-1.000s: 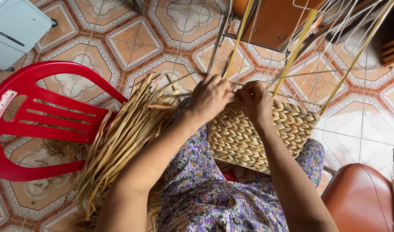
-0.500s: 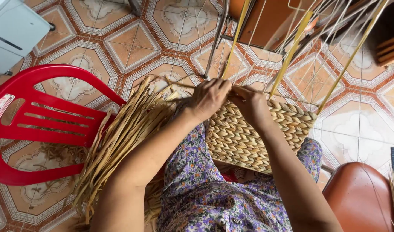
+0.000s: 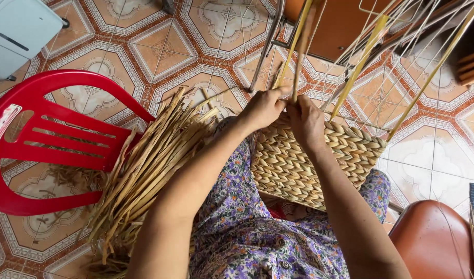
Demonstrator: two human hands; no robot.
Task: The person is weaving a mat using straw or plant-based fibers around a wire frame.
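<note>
The woven basket (image 3: 319, 160) lay on the person's lap, in the centre of the frame, w/ its braided side wall turned up to the camera. Many rows of the wall looked already woven and tight; at the top edge, long unwoven strands (image 3: 299, 46) stood out toward the upper part of the frame, so I judge the rim was not finished and some rows were left to do.

The left hand (image 3: 263, 109) was closed in a pinch on the strands at the basket's top edge. The right hand (image 3: 305, 121) was just beside it, touching, fingers curled around the same strands; both were nearly shut.

A bundle of dry reeds (image 3: 144, 170) lay at centre-left, against the person's floral dress (image 3: 242, 237) and spreading over the tiled floor (image 3: 159, 46). A red plastic chair (image 3: 46, 150) was at the left, near the bundle. Thin yellow and white rods (image 3: 361, 62) crossed the upper right, close above the hands, so room there was small. Free floor was more in the upper left & right of the basket. A brown seat (image 3: 433, 243) stood at lower right
</note>
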